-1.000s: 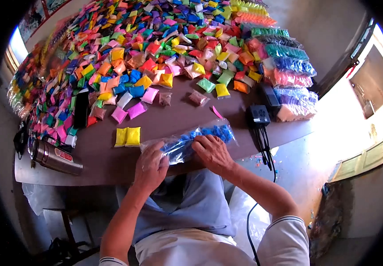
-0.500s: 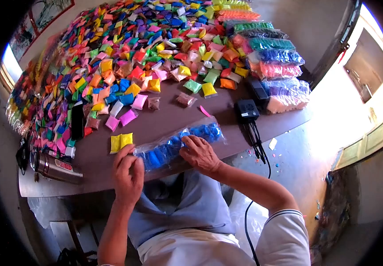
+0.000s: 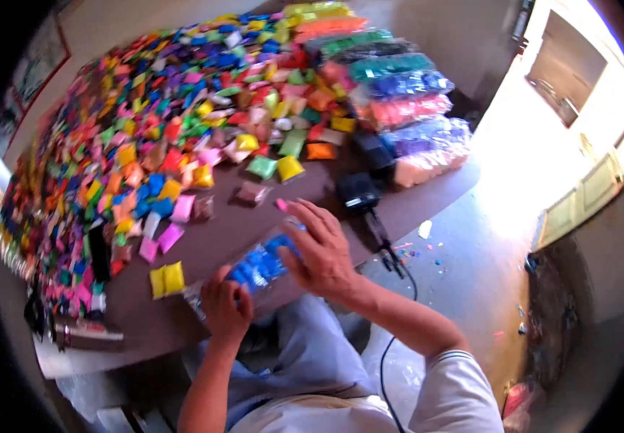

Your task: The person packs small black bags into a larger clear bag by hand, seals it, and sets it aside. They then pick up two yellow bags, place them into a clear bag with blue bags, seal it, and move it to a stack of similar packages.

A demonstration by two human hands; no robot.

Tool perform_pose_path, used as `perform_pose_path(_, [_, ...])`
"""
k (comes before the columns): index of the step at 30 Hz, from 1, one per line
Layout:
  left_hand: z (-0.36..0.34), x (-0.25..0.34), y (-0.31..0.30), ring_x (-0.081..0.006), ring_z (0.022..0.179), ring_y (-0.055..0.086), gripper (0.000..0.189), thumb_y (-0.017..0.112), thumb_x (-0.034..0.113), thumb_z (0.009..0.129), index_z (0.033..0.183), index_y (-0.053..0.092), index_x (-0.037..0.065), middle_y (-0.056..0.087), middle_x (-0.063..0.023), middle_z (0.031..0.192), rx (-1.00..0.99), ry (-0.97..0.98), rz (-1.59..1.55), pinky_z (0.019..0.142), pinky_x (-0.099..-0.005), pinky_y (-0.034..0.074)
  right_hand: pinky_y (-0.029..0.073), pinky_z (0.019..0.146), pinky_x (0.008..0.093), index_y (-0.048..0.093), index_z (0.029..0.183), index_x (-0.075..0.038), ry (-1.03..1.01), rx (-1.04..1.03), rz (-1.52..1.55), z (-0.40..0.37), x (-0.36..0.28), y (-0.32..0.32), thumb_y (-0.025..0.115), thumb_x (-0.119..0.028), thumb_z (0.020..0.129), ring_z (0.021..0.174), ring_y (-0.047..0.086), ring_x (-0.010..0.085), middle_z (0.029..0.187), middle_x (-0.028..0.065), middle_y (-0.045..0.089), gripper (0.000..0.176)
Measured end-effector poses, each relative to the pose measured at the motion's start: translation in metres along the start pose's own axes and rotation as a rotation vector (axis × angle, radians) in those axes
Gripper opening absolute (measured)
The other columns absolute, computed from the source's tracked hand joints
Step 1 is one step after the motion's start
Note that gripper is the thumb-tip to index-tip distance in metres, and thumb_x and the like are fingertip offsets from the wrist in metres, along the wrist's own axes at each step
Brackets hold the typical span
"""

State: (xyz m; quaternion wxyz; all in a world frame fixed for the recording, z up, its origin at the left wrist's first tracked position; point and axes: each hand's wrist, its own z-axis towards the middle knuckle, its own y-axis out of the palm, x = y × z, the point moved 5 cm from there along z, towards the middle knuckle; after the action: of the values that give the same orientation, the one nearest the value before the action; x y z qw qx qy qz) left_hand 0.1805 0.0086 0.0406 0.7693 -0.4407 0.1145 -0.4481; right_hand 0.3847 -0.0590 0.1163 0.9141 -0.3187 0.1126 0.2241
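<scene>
A long clear plastic bag with blue packets (image 3: 258, 267) lies at a slant on the table's near edge. My left hand (image 3: 227, 303) is at the bag's lower left end, its fingers curled and pinched on the plastic. Over the bag's upper right end is my right hand (image 3: 319, 249), fingers spread and slightly blurred, covering that end; whether it touches the bag is unclear. Two yellow packets (image 3: 167, 279) lie just beyond my left hand. A small pink piece (image 3: 282, 205) sits near my right fingertips.
A big heap of colourful packets (image 3: 182, 108) covers the far and left table. Filled clear bags (image 3: 406, 108) are stacked at the right back. A black device (image 3: 359, 192) with cables stands right of my right hand. A dark phone (image 3: 100, 251) and metal flask (image 3: 88, 333) are at left.
The view has shifted and tilted. My right hand has lifted and opened its fingers at the bag's far end. My left hand has gone from beside the bag's end to pinching it.
</scene>
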Motion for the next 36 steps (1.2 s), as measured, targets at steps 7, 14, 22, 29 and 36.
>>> perform_pose_path(7, [0.004, 0.005, 0.002, -0.0389, 0.114, 0.051, 0.023, 0.055, 0.027, 0.088, 0.079, 0.043, 0.01, 0.057, -0.0193, 0.119, -0.057, -0.065, 0.039, 0.102, -0.0525, 0.036, 0.03, 0.108, 0.0507, 0.045, 0.135, -0.007, 0.124, -0.272, -0.125, -0.038, 0.039, 0.072, 0.057, -0.039, 0.091, 0.132, 0.037, 0.0412, 0.14, 0.0228, 0.04, 0.056])
perform_pose_path(14, [0.0, 0.0, 0.008, -0.0413, 0.116, 0.046, 0.04, 0.05, 0.044, 0.093, 0.079, 0.039, 0.007, 0.053, -0.0231, 0.123, -0.107, -0.1, 0.054, 0.101, -0.0551, 0.031, 0.038, 0.102, 0.0484, 0.054, 0.116, -0.006, 0.191, -0.247, 0.065, -0.019, 0.044, 0.025, 0.058, -0.021, 0.091, 0.124, 0.046, 0.0373, 0.131, 0.0198, 0.049, 0.029])
perform_pose_path(22, [-0.001, -0.001, 0.011, -0.0421, 0.117, 0.046, 0.028, 0.052, 0.031, 0.087, 0.081, 0.037, 0.008, 0.052, -0.0237, 0.123, -0.144, -0.118, 0.077, 0.1, -0.0566, 0.033, 0.049, 0.073, 0.0382, 0.06, 0.1, 0.001, 0.787, 0.649, -0.084, -0.062, 0.237, -0.165, 0.056, -0.004, 0.085, 0.08, 0.063, 0.027, 0.084, 0.0154, 0.064, 0.016])
perform_pose_path(29, [-0.001, -0.002, 0.013, -0.0395, 0.115, 0.047, 0.03, 0.052, 0.036, 0.087, 0.082, 0.039, 0.009, 0.053, -0.0211, 0.121, -0.137, -0.108, 0.108, 0.101, -0.0555, 0.035, 0.039, 0.04, 0.0211, 0.06, 0.08, -0.006, 1.466, 0.46, 0.634, -0.123, 0.342, -0.158, 0.069, -0.02, 0.086, 0.048, 0.049, 0.0095, 0.068, 0.0002, 0.055, 0.018])
perform_pose_path(36, [0.0, -0.001, 0.014, -0.0353, 0.111, 0.05, 0.033, 0.05, 0.043, 0.088, 0.083, 0.042, 0.011, 0.056, -0.0189, 0.117, -0.093, -0.106, 0.151, 0.098, -0.0533, 0.039, 0.038, 0.046, 0.0241, 0.06, 0.092, -0.014, 1.546, 0.569, 0.717, -0.094, 0.345, -0.157, 0.079, -0.031, 0.079, 0.049, 0.046, 0.0088, 0.064, -0.0051, 0.049, 0.028])
